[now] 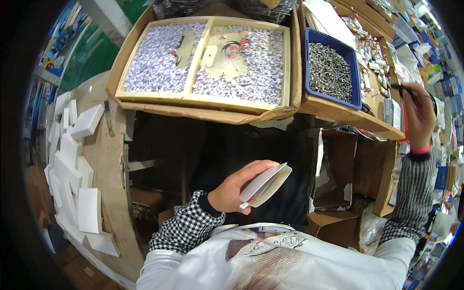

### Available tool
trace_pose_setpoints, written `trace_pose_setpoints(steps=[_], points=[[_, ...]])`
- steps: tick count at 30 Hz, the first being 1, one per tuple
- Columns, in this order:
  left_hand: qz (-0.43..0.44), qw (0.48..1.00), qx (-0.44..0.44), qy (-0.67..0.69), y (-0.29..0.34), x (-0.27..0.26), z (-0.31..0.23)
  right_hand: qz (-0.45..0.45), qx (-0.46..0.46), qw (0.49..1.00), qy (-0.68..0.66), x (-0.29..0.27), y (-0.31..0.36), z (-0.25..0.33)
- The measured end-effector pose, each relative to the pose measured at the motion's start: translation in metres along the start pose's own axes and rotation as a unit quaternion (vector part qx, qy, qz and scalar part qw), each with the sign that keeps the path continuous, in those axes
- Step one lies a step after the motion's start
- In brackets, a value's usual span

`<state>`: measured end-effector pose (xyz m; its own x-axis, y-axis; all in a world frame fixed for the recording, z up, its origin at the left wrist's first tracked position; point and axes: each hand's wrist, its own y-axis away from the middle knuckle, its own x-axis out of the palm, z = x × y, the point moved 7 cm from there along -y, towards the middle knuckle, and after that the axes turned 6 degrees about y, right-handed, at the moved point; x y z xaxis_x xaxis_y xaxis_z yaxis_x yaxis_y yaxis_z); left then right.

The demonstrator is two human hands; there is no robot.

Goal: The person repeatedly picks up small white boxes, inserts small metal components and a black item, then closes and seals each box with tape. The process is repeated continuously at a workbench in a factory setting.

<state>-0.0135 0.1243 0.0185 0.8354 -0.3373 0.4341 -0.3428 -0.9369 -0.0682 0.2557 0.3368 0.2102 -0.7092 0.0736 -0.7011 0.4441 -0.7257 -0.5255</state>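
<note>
My left hand [237, 186] is closed around a small white cardboard box [271, 186], tilted, its open end facing up and right. A small piece with red and white on it shows at the box's lower edge, by my fingertips; I cannot tell what it is. My right hand [421, 113] is stretched out to the far right, over the edge of the cardboard bin there. Its fingers are pressed around a thin dark thing [406, 89] whose kind I cannot make out.
Ahead, a divided wooden tray [208, 99] holds many small white-purple pieces. A blue bin [358, 92] of small metal parts stands right of it, beside a cardboard bin of small packed items. Several white boxes [89, 210] are piled on the left table [113, 179]. Open cartons [333, 224] stand below right.
</note>
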Motion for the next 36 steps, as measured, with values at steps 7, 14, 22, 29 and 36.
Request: trace_pose_setpoints(steps=[7,14,22,29,36], points=[[-0.023,1.000,-0.011,-0.017,0.009,0.003,-0.005,0.214,-0.080,0.943,-0.242,0.097,0.047,0.149],[-0.016,0.999,-0.010,-0.033,0.025,0.001,-0.001,0.263,-0.157,0.912,-0.272,0.151,0.063,0.193],[-0.003,0.999,0.038,-0.033,0.023,0.007,-0.003,0.224,-0.088,0.949,-0.204,0.152,0.067,0.193],[-0.011,0.999,-0.001,0.036,0.020,0.011,-0.002,0.154,-0.098,0.970,-0.161,0.145,0.074,0.186],[-0.038,0.989,-0.045,0.133,0.024,0.016,0.008,0.143,-0.241,0.951,-0.129,0.152,0.081,0.193]])
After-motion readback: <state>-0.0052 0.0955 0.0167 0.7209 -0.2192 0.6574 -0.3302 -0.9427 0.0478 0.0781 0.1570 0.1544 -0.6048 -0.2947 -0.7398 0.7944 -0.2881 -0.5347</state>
